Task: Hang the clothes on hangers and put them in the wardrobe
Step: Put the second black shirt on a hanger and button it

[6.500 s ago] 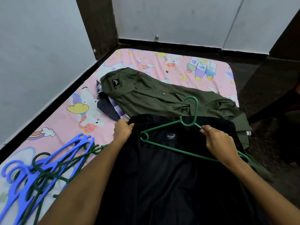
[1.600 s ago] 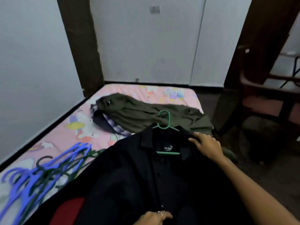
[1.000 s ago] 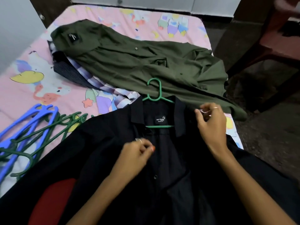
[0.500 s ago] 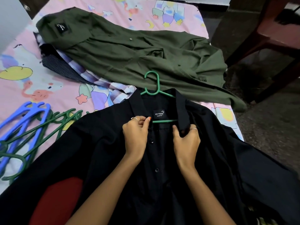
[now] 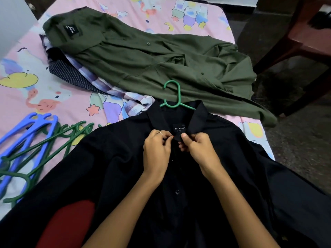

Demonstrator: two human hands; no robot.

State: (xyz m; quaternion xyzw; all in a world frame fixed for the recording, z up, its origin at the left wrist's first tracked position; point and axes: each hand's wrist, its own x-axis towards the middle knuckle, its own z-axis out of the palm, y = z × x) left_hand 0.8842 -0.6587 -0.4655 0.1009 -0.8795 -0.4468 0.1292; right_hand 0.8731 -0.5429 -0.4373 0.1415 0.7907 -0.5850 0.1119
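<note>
A black shirt (image 5: 111, 158) lies spread on the bed in front of me, with a green hanger (image 5: 174, 94) inside it; only the hook and a bit of each shoulder arm show above the collar. My left hand (image 5: 156, 151) pinches the left front edge just below the collar. My right hand (image 5: 198, 149) pinches the right edge against it, at the top button. An olive green shirt (image 5: 152, 58) lies flat further back on the bed.
A heap of blue and green hangers (image 5: 30, 145) lies at the left on the pink printed bedsheet (image 5: 59, 97). A checked shirt (image 5: 114, 92) and a striped one (image 5: 66, 76) stick out under the olive shirt. A dark red chair (image 5: 308, 38) stands at the right, off the bed.
Both hands have come together at the top of the black shirt's front and now pinch its two edges below the label. Earlier the right hand held the hanger, now inside the shirt.
</note>
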